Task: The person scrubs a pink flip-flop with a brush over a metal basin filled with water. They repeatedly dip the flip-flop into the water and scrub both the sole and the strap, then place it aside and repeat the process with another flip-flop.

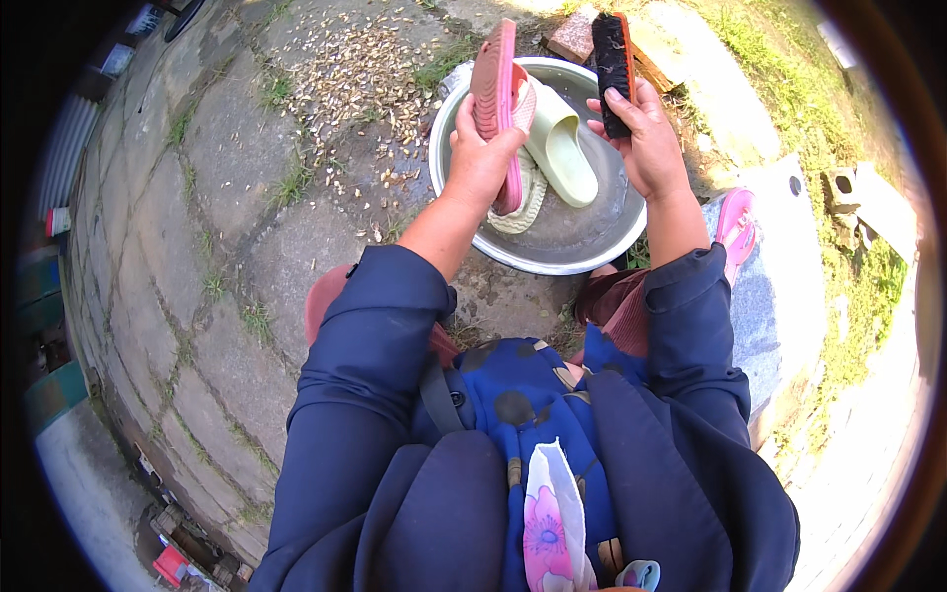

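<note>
Over a round metal basin (460, 226), my left hand (481, 159) grips a pink slide sandal (494, 81), held on edge with its ridged sole facing left. My right hand (647, 140) holds a scrub brush (612, 74) with black bristles and an orange back, above the basin's right rim. Inside the basin lie a pale green slide sandal (566, 152) and a second pale green sandal (527, 196), partly hidden behind the pink one and my left hand. Shallow water seems to cover the basin's bottom.
A pink sandal (736, 229) rests on a stone slab (769, 311) to the right. Bricks (573, 33) lie behind the basin. Many small pale shells or chips (362, 81) are scattered on the cracked concrete at the upper left. Grass (799, 96) grows along the right.
</note>
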{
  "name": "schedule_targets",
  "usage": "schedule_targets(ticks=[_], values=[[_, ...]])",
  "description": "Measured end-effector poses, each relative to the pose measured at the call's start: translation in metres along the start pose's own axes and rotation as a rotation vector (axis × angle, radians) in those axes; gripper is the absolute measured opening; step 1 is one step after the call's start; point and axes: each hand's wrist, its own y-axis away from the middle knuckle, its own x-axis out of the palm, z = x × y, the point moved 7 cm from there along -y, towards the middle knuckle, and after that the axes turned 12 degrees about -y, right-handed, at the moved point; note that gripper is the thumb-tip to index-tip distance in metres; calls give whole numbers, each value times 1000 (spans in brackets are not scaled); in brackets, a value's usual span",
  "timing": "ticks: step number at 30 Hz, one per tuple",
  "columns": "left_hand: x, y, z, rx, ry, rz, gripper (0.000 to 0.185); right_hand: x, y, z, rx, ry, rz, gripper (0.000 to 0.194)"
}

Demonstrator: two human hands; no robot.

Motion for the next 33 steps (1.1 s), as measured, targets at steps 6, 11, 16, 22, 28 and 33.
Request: schedule_targets(ticks=[6, 11, 16, 22, 28, 33], values=[[-15, -4, -7, -197, 560, 204, 53, -111, -18, -79, 119, 1189, -350, 58], [-12, 6, -26, -184, 868, 460, 64, -117, -2, -147, 422, 1542, 25, 76], [-26, -2, -30, -159, 965, 435, 63, -63, 2, -48, 202, 1508, 16, 51], [-39, -14, -29, -104, 957, 408, 60, 27, 55, 32, -318, 714, 139, 46], [-48, -20, -37, -82, 963, 420, 59, 105, 95, -4, -222, 687, 373, 55], [6, 5, -23, -39, 808, 350, 56, 104, 46, 5, -236, 1156, 167, 56]])
